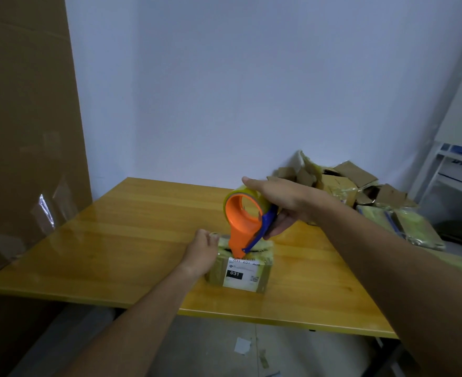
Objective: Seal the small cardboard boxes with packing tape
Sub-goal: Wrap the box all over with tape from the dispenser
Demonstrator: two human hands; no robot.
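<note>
Head view shows the left hand bracing the small box at table centre, while at two o'clock the right hand grips the tape dispenser, nose on the lid, likely mid-seal; next, pull the tape across.

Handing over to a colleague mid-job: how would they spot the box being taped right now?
On the yellow wooden table, near its front edge, sits one small cardboard box under the orange tape dispenser. Unlike the torn boxes piled at the right, it carries a white label reading 031.
</note>
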